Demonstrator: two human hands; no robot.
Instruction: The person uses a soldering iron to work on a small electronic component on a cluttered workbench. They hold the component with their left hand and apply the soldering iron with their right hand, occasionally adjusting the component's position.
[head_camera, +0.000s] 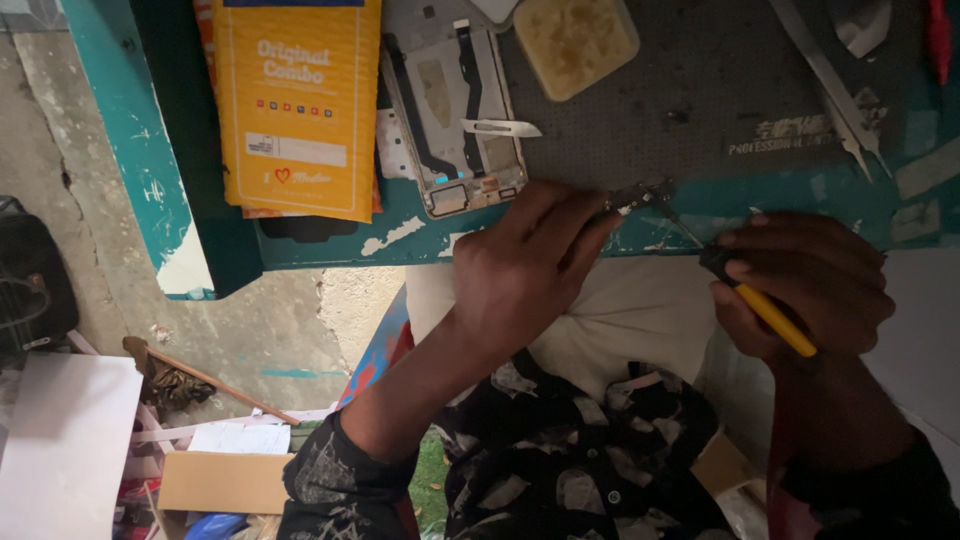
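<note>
Teal bench edge (330, 245): left hand (525, 265) pinches small part (640, 195) steady; right hand (805, 285) grips yellow-handled screwdriver (765, 310), tip on it.

Chipped, worn teal paint on the workbench (700, 200), matt grey dimpled rubber mat (680, 90), glossy yellow paper packet (295, 100), shiny metal tweezers (835, 90), yellow plastic screwdriver handle (775, 320)

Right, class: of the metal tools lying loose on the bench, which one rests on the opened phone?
The small blade: it lies across the opened phone, while the tweezers rest on the grey mat further right.
</note>
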